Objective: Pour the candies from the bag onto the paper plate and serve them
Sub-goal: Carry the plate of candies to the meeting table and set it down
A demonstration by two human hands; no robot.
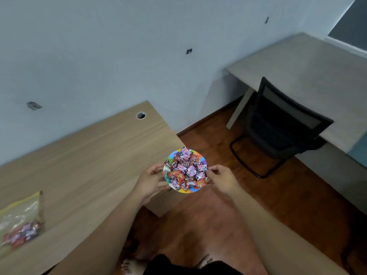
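A colourful paper plate [174,152] heaped with wrapped candies [186,169] is held up in the air past the right end of the wooden desk [79,155], over the floor. My left hand [152,180] grips the plate's left rim and my right hand [221,178] pinches its right rim. The clear zip bag [21,219], with some candies left inside, lies flat at the desk's near left edge, far from both hands.
A black mesh chair [278,126] stands tucked under a second, pale desk [309,80] at the right. Reddish wooden floor [218,215] lies between the desks. A cable hole [141,115] sits near the wooden desk's back edge, by the wall.
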